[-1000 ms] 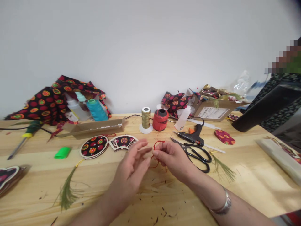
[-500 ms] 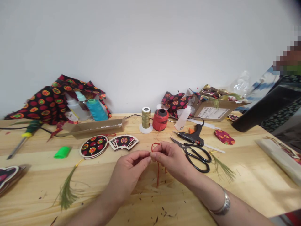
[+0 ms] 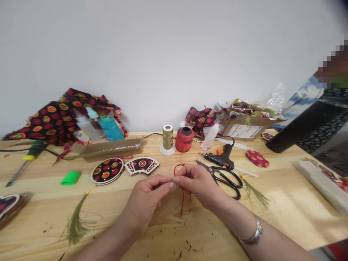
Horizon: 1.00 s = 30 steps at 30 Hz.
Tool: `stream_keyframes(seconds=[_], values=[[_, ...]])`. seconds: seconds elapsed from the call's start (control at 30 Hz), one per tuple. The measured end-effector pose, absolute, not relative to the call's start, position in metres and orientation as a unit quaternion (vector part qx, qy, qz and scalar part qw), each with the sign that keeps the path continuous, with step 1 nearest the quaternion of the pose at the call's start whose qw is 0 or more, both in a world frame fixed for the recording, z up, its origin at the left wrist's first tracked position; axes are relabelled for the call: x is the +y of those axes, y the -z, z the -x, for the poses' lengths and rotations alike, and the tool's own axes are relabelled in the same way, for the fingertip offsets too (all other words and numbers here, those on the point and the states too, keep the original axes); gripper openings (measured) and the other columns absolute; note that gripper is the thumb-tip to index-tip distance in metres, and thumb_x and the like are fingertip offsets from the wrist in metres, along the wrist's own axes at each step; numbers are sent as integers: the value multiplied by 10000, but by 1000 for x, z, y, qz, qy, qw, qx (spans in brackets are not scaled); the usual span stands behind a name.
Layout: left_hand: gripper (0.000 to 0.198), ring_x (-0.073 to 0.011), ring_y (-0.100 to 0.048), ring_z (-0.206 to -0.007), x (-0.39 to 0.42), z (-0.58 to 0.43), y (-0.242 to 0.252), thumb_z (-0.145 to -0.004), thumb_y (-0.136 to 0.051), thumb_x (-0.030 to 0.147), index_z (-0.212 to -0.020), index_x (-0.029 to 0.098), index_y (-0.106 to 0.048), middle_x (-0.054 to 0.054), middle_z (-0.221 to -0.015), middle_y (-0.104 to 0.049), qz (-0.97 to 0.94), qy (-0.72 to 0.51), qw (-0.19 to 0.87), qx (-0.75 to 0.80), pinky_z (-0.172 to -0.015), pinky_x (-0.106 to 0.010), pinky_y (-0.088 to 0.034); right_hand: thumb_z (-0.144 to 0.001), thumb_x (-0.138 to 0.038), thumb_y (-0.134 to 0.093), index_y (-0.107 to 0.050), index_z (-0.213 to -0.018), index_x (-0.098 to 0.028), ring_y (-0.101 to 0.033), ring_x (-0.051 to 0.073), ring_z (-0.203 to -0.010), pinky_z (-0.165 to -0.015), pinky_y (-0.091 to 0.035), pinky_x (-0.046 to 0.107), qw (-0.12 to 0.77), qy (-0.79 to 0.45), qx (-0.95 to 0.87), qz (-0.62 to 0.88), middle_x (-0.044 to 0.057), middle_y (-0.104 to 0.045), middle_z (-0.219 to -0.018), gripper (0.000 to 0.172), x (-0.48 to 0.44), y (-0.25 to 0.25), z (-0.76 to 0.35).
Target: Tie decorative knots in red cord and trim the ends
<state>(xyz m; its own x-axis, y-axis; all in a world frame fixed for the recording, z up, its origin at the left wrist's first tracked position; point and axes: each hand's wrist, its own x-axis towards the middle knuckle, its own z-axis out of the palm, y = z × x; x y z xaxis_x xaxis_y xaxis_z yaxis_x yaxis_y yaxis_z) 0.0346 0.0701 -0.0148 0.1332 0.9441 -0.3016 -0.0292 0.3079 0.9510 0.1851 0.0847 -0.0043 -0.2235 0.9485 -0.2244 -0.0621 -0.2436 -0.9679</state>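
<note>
- Now, a wooden workbench (image 3: 272,221) is taken in, spread out ahead of both hands and on either side of them, with printed fabric (image 3: 51,123) heaped well beyond the left hand and a cardboard box (image 3: 244,130) beyond the right.
- Just ahead of the right hand, a hot glue gun (image 3: 220,159) and black-handled scissors (image 3: 227,179) are laid; the blades are pointed toward the fingers.
- Straight ahead of the hands, a gold thread spool (image 3: 168,137) is stood beside a red thread spool (image 3: 184,140).
- Ahead of the left hand, a fan-shaped fabric piece (image 3: 141,165) is lying beside a round fabric-covered disc (image 3: 107,171).
- Right at the centre, the left hand (image 3: 145,203) is closed, thumb and fingers brought together, and the right hand (image 3: 198,183) is pinching the red thread (image 3: 182,199), which is looped above the fingers with an end dangling below.
- A slip could be caused by any easing of that pinch, and a snag by the thread being drawn across the nearby scissors.
- Whether the left hand's fingertips are gripping the thread is hidden, the crossing point is masked by the fingers, and any link to the red thread spool is too faint to be made out.
</note>
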Motion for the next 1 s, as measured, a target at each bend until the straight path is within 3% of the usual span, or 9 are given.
stream_keyframes(seconds=[0.13, 0.4, 0.63, 0.8, 1.0], values=[[117, -30, -220, -387, 70, -34, 17, -677, -689, 273, -744, 186, -732, 47, -500, -519, -392, -389, 670, 496, -369, -196, -117, -598, -342, -740, -558, -626, -142, -375, 49, -414, -415, -261, 197, 403, -662, -443, 451, -70, -487, -465, 272, 85, 5, -186], [105, -36, -207, -382, 71, -33, 15, -652, -695, 242, -706, 158, -727, 78, -412, -396, -351, -390, 701, 484, -361, -195, -107, -582, -353, -757, -554, -631, -137, -373, 42, -405, -401, -257, 186, 403, -665, -440, 449, -74, -489, -465, 301, 84, 6, -185], [121, -30, -196, -387, 71, -34, 11, -644, -700, 239, -705, 136, -721, 86, -419, -374, -338, -400, 694, 494, -364, -181, -105, -680, -371, -671, -550, -651, -140, -341, 43, -408, -397, -230, 183, 378, -655, -478, 446, -67, -462, -491, 262, 83, 3, -185], [133, -34, -196, -383, 73, -32, 11, -632, -721, 264, -681, 142, -700, 105, -404, -321, -321, -414, 688, 502, -364, -173, -119, -825, -415, -475, -562, -622, -146, -313, 66, -410, -406, -224, 204, 336, -574, -567, 486, -59, -408, -455, 348, 85, 3, -188], [165, -28, -203, -372, 77, -30, 13, -624, -735, 273, -702, 133, -694, 108, -411, -324, -310, -431, 676, 511, -355, -164, -122, -782, -351, -569, -601, -608, -148, -363, 88, -510, -477, -261, 220, 340, -442, -638, 531, -33, -466, -527, 269, 84, 2, -192]])
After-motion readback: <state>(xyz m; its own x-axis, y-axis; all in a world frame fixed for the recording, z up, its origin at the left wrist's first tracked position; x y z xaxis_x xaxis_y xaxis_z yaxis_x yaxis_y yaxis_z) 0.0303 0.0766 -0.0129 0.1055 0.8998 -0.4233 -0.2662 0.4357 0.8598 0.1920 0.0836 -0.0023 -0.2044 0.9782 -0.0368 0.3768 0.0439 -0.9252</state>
